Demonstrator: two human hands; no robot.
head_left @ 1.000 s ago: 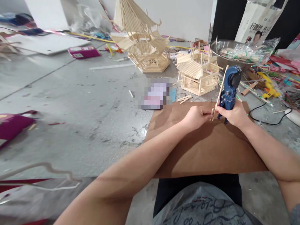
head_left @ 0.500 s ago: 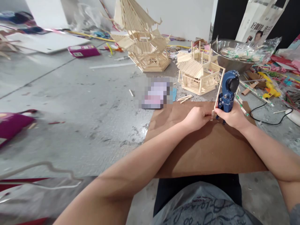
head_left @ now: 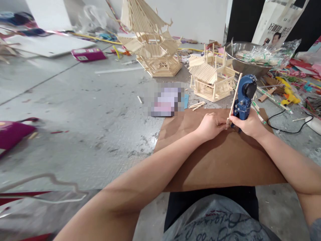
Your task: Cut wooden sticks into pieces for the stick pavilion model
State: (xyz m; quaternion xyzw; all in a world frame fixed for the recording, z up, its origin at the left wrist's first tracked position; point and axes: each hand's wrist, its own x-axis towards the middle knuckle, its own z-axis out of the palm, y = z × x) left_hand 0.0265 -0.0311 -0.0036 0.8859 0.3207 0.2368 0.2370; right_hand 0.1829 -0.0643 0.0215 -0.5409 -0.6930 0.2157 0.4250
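Observation:
My right hand (head_left: 248, 124) is closed round the handle of a blue cutter tool (head_left: 243, 97), which stands upright above the brown paper sheet (head_left: 218, 157). A thin wooden stick (head_left: 234, 97) leans up along the tool's left side. My left hand (head_left: 210, 125) is closed in a pinch at the stick's lower end, touching the right hand. Just beyond the hands stands a small stick-built house model (head_left: 210, 78), with a taller stick pagoda (head_left: 150, 40) behind it.
A steel bowl (head_left: 234, 50) with bagged sticks sits at back right beside a yellow glue gun (head_left: 288, 93) and a black cable (head_left: 283, 122). Loose sticks (head_left: 198, 105) lie by the paper's far edge. A pink box (head_left: 87, 55) and a magenta bag (head_left: 12, 132) lie left.
The blue cutter and the stick dropped a little lower and tilted slightly between one second ago and now; both hands stay together over the paper. The last half second shows almost no movement.

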